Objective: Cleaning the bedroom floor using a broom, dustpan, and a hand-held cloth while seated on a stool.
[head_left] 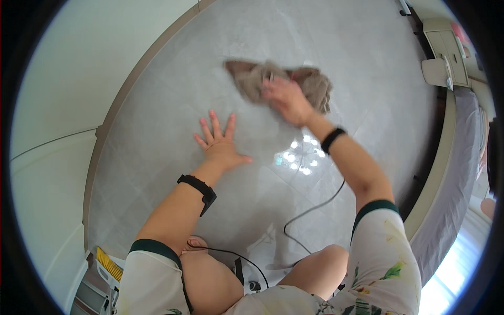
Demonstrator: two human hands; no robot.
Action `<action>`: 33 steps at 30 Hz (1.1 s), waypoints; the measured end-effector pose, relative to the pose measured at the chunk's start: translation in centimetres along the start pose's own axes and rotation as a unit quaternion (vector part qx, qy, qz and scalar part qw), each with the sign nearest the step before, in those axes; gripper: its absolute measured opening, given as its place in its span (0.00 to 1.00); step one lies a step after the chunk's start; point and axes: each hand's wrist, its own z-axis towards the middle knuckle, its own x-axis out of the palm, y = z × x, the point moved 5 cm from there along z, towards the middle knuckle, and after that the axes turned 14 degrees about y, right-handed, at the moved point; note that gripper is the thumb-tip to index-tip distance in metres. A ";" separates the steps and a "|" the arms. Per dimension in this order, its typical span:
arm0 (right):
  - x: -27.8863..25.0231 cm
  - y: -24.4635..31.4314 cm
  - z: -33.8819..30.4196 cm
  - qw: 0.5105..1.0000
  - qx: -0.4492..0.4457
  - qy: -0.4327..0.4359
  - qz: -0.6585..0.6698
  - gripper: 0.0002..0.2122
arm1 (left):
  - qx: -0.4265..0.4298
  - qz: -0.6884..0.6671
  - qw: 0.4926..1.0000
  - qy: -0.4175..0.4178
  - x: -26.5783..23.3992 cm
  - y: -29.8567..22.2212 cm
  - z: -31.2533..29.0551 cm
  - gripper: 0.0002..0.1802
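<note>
A crumpled brown cloth lies on the shiny grey tiled floor, ahead of me and slightly right of the middle. My right hand is on its near side, with the fingers curled into the fabric; motion blurs them, and the cloth partly hides the fingertips. Closer to me and further left, my left hand is spread on the bare tiles with its fingers apart, holding nothing. Black bands circle both wrists.
A thin black cable curves over the floor by my knees. White panels with a brown skirting border the left. Along the right runs a bed with grey bedding, near a pale cabinet. A yellow-bristled item sits at lower left.
</note>
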 end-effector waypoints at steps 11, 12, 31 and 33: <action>11.3 15.0 -28.1 0.916 0.029 0.255 0.309 0.16 | 0.007 -0.015 1.000 -0.016 -0.4 -1.2 -0.1 0.73; 9.6 15.3 -27.9 0.907 0.078 0.203 0.360 0.16 | -0.001 -0.014 1.000 -0.010 0.0 -0.7 -0.2 0.73; -8.9 -15.2 13.6 0.894 0.444 -0.053 -0.001 0.33 | 0.074 -0.046 0.996 -0.012 0.1 -0.1 1.0 0.73; -7.1 -8.5 20.4 0.936 0.347 -0.031 -0.056 0.33 | 0.068 -0.047 0.997 -0.009 0.1 0.7 0.9 0.72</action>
